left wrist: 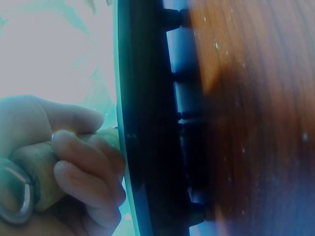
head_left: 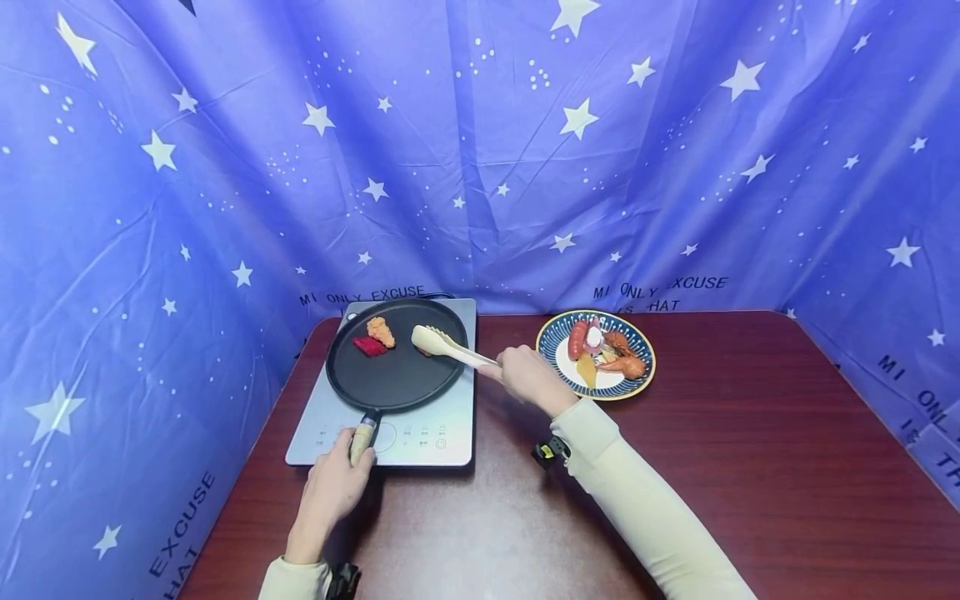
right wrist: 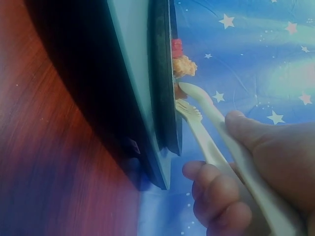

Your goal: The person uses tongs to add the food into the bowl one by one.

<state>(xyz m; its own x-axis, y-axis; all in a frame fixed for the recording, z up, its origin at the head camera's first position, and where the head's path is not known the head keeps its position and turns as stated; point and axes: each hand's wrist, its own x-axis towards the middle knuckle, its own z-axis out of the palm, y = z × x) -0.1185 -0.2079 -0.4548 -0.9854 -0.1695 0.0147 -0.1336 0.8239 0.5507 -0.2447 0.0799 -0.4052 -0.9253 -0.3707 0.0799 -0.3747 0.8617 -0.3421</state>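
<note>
My left hand [head_left: 335, 483] grips the wooden handle [head_left: 363, 440] of a round black frying pan [head_left: 397, 379]; its curled fingers show up close in the left wrist view. My right hand [head_left: 528, 377] holds cream-coloured tongs [head_left: 442, 342], their tips low over the right part of the pan. In the right wrist view a small brown piece of food [right wrist: 180, 92] shows at the tips of the tongs, mostly hidden by them; whether it is pinched is unclear. A golden fried piece [head_left: 381, 331] and a dark red piece [head_left: 369, 346] lie side by side in the pan.
Under the pan is a silver induction cooktop [head_left: 315, 437] on a reddish-brown wooden table [head_left: 712, 492]. To the right, a blue-patterned plate [head_left: 551, 364] holds a sausage [head_left: 577, 340], a fried drumstick [head_left: 628, 367] and other food. A blue star-printed curtain [head_left: 465, 167] surrounds the table.
</note>
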